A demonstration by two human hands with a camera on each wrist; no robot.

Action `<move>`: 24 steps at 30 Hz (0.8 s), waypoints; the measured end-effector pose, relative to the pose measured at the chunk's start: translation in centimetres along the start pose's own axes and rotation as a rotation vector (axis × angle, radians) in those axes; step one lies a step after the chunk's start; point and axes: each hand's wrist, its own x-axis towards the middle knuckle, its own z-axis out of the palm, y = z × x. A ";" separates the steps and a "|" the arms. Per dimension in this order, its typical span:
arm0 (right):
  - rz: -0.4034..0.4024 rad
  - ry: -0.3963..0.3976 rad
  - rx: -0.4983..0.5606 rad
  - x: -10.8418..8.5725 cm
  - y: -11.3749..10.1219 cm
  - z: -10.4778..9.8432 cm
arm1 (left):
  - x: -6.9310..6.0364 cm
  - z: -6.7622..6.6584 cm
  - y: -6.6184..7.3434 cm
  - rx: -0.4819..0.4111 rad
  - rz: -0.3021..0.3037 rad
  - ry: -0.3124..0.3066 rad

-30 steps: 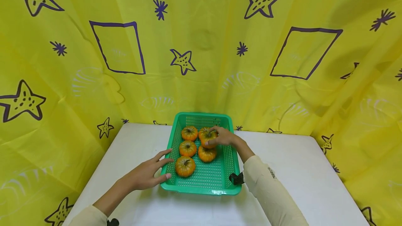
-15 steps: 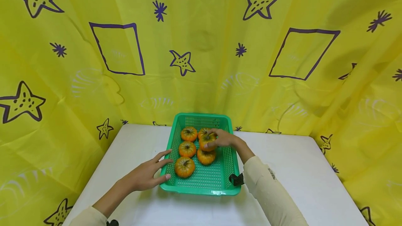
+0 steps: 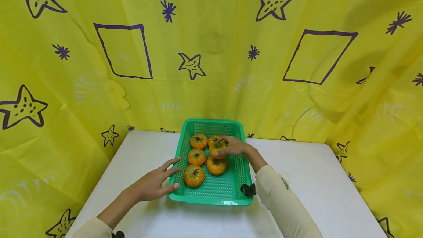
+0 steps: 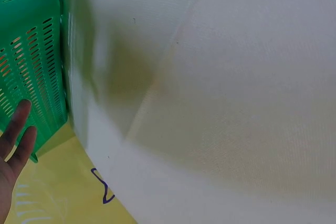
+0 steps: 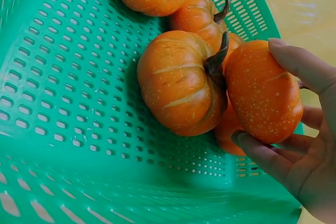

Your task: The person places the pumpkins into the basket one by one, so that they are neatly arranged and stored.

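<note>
A green plastic basket (image 3: 211, 198) holds several small orange pumpkins. My right hand (image 3: 232, 145) grips one pumpkin (image 5: 265, 92) between thumb and fingers, over the right-hand pair. Just behind it a pumpkin (image 3: 213, 139) is partly covered by the hand and the held one; in front sits another pumpkin (image 3: 216, 167), its stem (image 5: 218, 59) close to the held one in the right wrist view. Along the left side lie a far pumpkin (image 3: 198, 141), a middle pumpkin (image 3: 196, 157) and a near pumpkin (image 3: 194, 176). My left hand (image 3: 156, 183) has its fingers spread at the basket's left rim.
The basket stands on a white table (image 3: 281, 194), near its back edge. Yellow curtain (image 3: 214, 94) with purple starfish drawings hangs behind and at both sides. A black wrist camera (image 3: 248, 189) on the right arm overlaps the basket's right rim.
My right hand has drawn the held pumpkin slightly toward me, so more of the pumpkin behind it shows. The left hand keeps its place at the rim.
</note>
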 end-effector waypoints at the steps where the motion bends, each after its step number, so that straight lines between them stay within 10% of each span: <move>1: 0.004 0.006 -0.002 0.0 0.0 0.0 | 0.0 0.0 0.0 0.000 0.001 0.001; 24: 0.040 -0.055 -0.025 0.1 0.0 0.0 | 0.0 0.0 0.1 0.001 0.004 -0.003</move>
